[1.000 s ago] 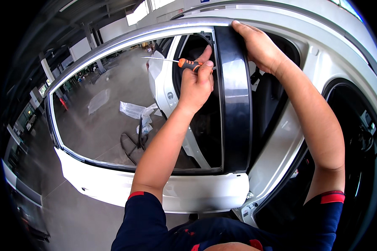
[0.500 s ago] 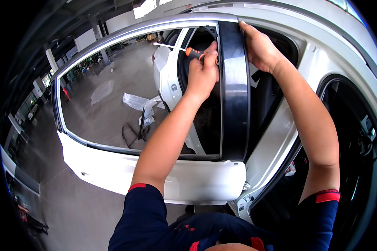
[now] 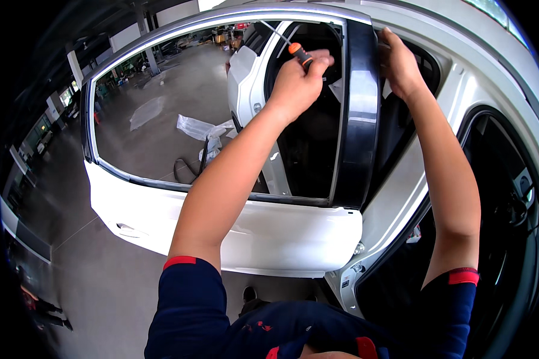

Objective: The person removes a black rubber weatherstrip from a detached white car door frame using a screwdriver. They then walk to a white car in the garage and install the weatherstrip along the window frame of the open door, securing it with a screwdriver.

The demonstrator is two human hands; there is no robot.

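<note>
A white car door point(image 3: 287, 242) stands swung out from the body, its window opening without glass. My left hand point(image 3: 297, 87) is closed around the orange-and-black handle of a screwdriver point(image 3: 300, 54), whose thin shaft points up and left. That hand is over the window opening, apart from the glossy black pillar trim point(image 3: 358, 113) on the door frame. My right hand point(image 3: 401, 69) is at the upper right edge of this trim, fingers bent against it. Some of its fingertips are hard to make out.
The white car body point(image 3: 404, 176) borders the door on the right, with a door hinge point(image 3: 358, 248) low between them. Plastic sheeting point(image 3: 193, 127) and a black strip point(image 3: 184, 172) lie on the grey floor beyond. A person's legs point(image 3: 51, 314) show at lower left.
The door appears farther up and right in view. My left hand has moved up and away from the trim, and the screwdriver has tilted upward. My right hand has shifted right along with the trim.
</note>
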